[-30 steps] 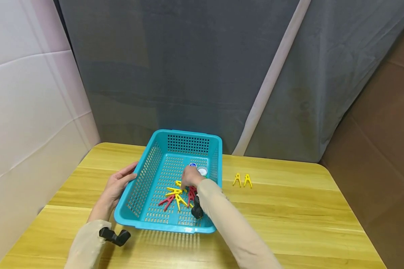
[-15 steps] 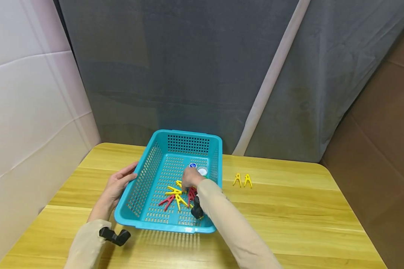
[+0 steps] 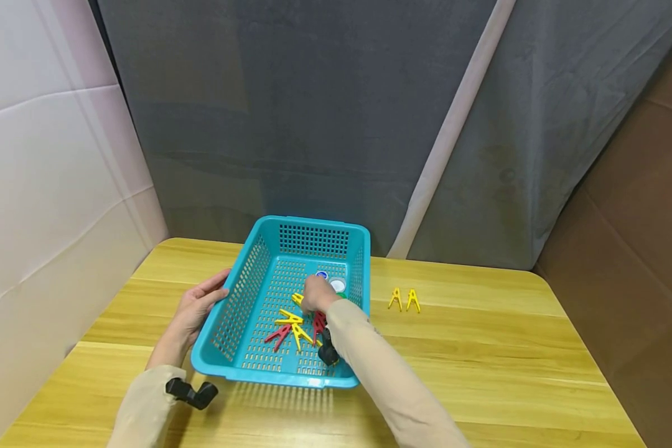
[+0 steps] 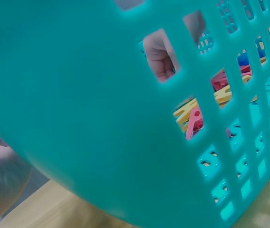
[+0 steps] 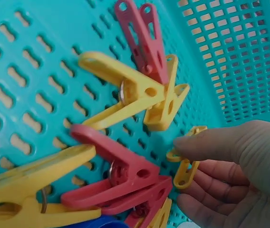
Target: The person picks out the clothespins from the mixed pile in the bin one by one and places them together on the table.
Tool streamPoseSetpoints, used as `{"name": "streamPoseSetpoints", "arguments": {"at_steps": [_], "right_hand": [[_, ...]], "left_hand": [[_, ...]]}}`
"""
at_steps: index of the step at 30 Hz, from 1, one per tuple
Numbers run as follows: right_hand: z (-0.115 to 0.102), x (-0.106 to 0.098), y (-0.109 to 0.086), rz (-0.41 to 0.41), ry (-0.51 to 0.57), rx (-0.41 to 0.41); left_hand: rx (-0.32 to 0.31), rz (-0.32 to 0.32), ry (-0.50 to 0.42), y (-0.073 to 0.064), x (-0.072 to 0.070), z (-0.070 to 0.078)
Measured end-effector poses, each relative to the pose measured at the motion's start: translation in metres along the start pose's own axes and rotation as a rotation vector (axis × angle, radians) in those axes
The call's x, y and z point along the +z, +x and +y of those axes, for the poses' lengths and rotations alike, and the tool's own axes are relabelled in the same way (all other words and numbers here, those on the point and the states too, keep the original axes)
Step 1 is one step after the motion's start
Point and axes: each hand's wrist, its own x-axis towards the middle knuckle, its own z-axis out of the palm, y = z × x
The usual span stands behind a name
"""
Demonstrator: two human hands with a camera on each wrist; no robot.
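Beige sleeves (image 3: 392, 379), black wrist cameras (image 3: 195, 396)

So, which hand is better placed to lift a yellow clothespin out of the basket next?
Probably the right hand: it is down inside the basket and already pinches a yellow clothespin. The left hand is outside, holding the basket's left side.
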Motion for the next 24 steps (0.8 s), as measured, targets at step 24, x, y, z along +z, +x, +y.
{"name": "streamPoseSetpoints", "arguments": {"at_steps": [24], "right_hand": [[0.0, -0.033, -0.013, 0.137, 0.23, -0.07]], "left_hand": [[-0.007, 0.007, -0.006, 0.0, 0.0, 0.0]]}}
